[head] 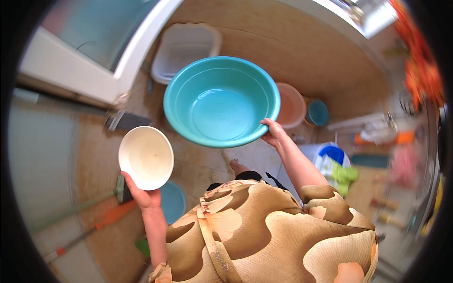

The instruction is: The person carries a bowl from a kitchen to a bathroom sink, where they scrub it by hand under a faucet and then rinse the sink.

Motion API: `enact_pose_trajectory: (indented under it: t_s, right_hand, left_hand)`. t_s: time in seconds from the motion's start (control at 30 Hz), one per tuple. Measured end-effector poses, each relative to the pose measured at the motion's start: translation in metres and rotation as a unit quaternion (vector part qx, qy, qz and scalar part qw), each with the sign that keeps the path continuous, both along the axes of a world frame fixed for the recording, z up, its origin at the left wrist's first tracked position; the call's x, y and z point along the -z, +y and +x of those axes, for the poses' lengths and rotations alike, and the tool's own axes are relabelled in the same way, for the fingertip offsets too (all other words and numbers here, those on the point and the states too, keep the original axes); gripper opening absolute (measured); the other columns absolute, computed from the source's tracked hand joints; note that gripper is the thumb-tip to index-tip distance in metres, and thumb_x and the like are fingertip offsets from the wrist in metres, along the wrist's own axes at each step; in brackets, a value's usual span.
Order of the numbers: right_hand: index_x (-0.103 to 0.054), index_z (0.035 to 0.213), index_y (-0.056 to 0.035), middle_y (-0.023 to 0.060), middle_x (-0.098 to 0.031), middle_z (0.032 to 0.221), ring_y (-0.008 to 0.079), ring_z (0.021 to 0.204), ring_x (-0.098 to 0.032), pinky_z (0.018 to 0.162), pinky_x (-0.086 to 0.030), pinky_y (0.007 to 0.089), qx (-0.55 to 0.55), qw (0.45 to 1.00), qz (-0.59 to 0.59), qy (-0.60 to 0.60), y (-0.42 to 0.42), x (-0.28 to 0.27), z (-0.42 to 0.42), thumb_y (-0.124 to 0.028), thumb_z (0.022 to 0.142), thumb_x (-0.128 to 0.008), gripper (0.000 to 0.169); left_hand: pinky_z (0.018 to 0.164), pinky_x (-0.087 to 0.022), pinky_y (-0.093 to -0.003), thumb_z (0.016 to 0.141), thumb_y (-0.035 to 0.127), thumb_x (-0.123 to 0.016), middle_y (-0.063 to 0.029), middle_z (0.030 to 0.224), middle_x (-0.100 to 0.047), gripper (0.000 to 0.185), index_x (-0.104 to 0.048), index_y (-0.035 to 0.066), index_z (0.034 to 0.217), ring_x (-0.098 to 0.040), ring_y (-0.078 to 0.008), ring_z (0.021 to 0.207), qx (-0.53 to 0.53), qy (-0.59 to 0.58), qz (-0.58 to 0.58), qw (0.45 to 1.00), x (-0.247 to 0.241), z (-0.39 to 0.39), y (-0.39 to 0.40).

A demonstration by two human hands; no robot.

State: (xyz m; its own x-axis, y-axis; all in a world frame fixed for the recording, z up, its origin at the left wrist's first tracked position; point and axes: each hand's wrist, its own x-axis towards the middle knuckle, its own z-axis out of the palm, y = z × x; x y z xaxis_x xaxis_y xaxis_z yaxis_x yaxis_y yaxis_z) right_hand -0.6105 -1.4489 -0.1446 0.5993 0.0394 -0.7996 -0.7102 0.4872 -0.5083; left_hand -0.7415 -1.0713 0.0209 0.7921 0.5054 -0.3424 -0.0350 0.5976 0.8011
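Observation:
My right hand (274, 133) grips the rim of a large turquoise plastic basin (223, 109) at its lower right, the thumb lying over the edge. The basin is held up in front of me, tilted so that its inside faces the camera, and nothing lies in it. On the left, my left hand (143, 192) holds a smaller cream-white bowl (146, 157) by its lower edge. The bowl's inside shows too, with a small dark speck in it. A gap separates the bowl from the basin. The fingers behind both vessels are hidden.
Against the tiled wall stand a white tub (189, 46), a pink basin (292, 106) and a small blue bucket (317, 112). A light-blue basin (172, 202) sits below my left hand. Long-handled tools (113, 214) lean at left. Green cloth (343, 177) hangs over a white container at right.

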Motion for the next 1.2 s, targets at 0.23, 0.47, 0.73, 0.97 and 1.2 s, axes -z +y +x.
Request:
enact_pose_trajectory:
  t_s: [0.23,0.47,0.73,0.97,1.2]
  right_hand:
    - [-0.054,0.105,0.0030,0.0134,-0.062,0.094,0.0259,0.081,-0.064,0.075,-0.055,0.0448,0.163,0.985,-0.058,-0.023,-0.039,-0.033,-0.146,-0.017,0.079,-0.059,0.033]
    - [-0.054,0.105,0.0045,0.0143,-0.062,0.094,0.0264,0.079,-0.065,0.071,-0.056,0.0440,0.309,0.944,-0.112,-0.011,-0.069,-0.036,-0.260,-0.017,0.080,-0.058,0.033]
    - [-0.051,0.116,-0.0041,0.0129,-0.058,0.108,0.0277,0.094,-0.060,0.078,-0.052,0.0459,0.411,0.907,-0.089,0.015,-0.091,-0.024,-0.337,-0.017,0.080,-0.058,0.039]
    - [-0.046,0.123,-0.0068,0.0116,-0.053,0.116,0.0281,0.101,-0.056,0.080,-0.048,0.0451,0.385,0.921,-0.041,0.040,-0.117,0.011,-0.343,-0.016,0.079,-0.057,0.046]
    - [-0.048,0.116,-0.0073,0.0107,-0.057,0.107,0.0258,0.094,-0.059,0.076,-0.053,0.0428,0.362,0.924,-0.013,0.122,-0.138,0.042,-0.303,-0.013,0.079,-0.055,0.038]
  left_hand:
    - [0.104,-0.036,-0.0413,0.096,0.052,-0.034,-0.0078,0.139,-0.042,0.061,-0.034,0.009,0.139,-0.042,-0.0253,0.126,0.205,-0.023,0.005,0.978,0.003,0.026,-0.014]
    - [0.104,-0.036,-0.0389,0.098,0.049,-0.033,-0.0076,0.138,-0.043,0.058,-0.035,0.007,0.138,-0.043,-0.0240,0.126,0.355,-0.046,-0.032,0.933,0.012,0.030,-0.054]
    - [0.102,-0.038,-0.0382,0.098,0.049,-0.031,-0.0085,0.135,-0.047,0.058,-0.038,0.006,0.136,-0.046,-0.0239,0.123,0.416,-0.043,-0.039,0.908,0.008,0.028,-0.096]
    - [0.101,-0.040,-0.0384,0.097,0.051,-0.033,-0.0101,0.132,-0.050,0.060,-0.038,0.006,0.136,-0.049,-0.0248,0.120,0.411,-0.014,-0.020,0.911,0.007,0.031,-0.120]
    - [0.101,-0.039,-0.0363,0.097,0.052,-0.033,-0.0103,0.133,-0.047,0.062,-0.036,0.004,0.137,-0.047,-0.0236,0.121,0.402,0.017,-0.031,0.915,0.003,0.028,-0.135]
